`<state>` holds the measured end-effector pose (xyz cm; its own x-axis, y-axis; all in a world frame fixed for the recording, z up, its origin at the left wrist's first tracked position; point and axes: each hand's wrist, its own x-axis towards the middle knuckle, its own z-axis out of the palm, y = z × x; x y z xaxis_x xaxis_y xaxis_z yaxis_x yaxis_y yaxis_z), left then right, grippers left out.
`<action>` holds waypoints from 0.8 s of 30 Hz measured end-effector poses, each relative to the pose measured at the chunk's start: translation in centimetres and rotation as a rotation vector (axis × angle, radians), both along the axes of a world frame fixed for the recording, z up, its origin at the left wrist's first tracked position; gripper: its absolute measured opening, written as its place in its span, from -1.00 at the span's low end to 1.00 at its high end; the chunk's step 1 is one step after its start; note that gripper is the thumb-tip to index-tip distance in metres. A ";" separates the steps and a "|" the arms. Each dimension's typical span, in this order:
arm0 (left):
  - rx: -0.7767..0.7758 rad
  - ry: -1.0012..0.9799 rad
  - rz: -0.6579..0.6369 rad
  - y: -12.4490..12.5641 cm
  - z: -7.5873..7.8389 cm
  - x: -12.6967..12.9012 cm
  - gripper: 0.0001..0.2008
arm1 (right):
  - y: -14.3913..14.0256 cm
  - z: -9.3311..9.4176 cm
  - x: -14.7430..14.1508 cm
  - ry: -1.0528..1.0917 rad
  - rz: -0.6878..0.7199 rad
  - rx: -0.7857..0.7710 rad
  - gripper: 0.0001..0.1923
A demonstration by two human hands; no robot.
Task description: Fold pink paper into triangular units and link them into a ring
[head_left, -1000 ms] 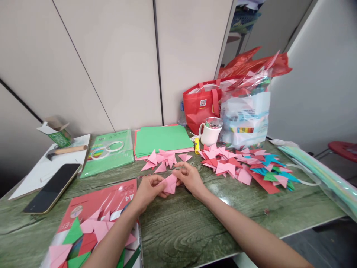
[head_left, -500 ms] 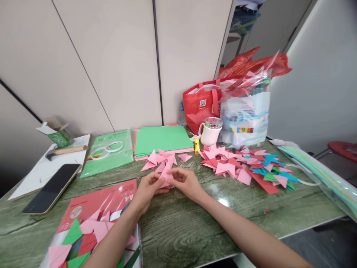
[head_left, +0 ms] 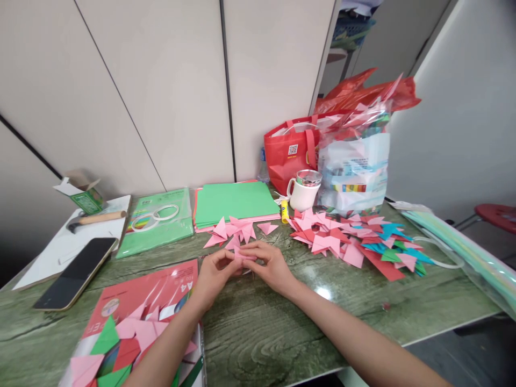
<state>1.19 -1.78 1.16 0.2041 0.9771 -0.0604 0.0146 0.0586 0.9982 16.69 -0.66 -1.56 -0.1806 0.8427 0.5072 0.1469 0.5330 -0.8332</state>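
Between my two hands is a piece of pink paper (head_left: 241, 255), mostly covered by my fingers. My left hand (head_left: 215, 273) pinches it from the left with thumb and fingers. From the right, my right hand (head_left: 271, 265) grips the same paper, its thumb close to the left thumb. Just beyond the fingertips lies a small group of folded pink paper pieces (head_left: 246, 231), and a single pink triangle (head_left: 267, 228) rests to their right. The exact fold of the held paper cannot be made out.
Right of my hands spreads a pile of folded paper pieces (head_left: 327, 244). Behind stand a white mug (head_left: 303, 194), a yellow glue stick (head_left: 284, 212) and a red bag (head_left: 284, 161). Green paper sheets (head_left: 237, 201) lie ahead. Leftward are a phone (head_left: 76, 274), a hammer (head_left: 99, 217) and a red paper pack (head_left: 141, 285).
The pink paper, which stood up visibly between my fingers, is now lower and more covered. My right fingers have moved slightly left over its top, closer to my left hand.
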 end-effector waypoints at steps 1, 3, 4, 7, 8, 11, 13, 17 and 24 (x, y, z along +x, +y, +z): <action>0.045 0.046 0.009 0.1 -0.1 0.0 -0.82 | 0.0 0.0 0.0 0.001 0.000 0.009 -0.81; 0.137 0.130 0.054 0.3 -0.3 -0.2 -0.82 | 0.0 0.1 0.0 0.007 0.002 0.021 -0.82; 0.177 0.155 0.086 0.4 -0.5 -0.3 -0.82 | 0.0 0.2 0.0 0.007 0.004 0.024 -0.82; 0.257 0.148 0.157 0.5 -0.6 -0.5 -0.76 | -0.2 0.4 -0.1 -0.008 0.011 -0.004 -0.82; 0.273 0.148 0.152 0.5 -0.5 -0.5 -0.75 | -0.3 0.5 -0.1 -0.010 0.012 -0.032 -0.82; 0.268 0.205 0.100 0.4 -0.3 -0.4 -0.82 | -0.4 0.5 -0.2 0.026 0.006 -0.154 -0.82; 0.236 0.213 0.090 0.4 -0.1 -0.3 -0.85 | -0.4 0.4 -0.2 0.058 -0.014 -0.217 -0.81; 0.237 0.205 0.101 0.4 -0.2 -0.1 -0.87 | -0.3 0.2 -0.2 0.085 -0.036 -0.260 -0.81; 0.140 0.121 -0.048 0.3 -0.6 -0.1 -0.84 | -0.3 0.3 -0.3 0.142 -0.060 -0.303 -0.80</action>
<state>1.14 -1.48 0.59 0.2498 0.9671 0.0488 0.1341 -0.0845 0.9874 16.40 -1.01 -1.30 -0.0716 0.9659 0.2488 0.0415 0.2521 -0.9668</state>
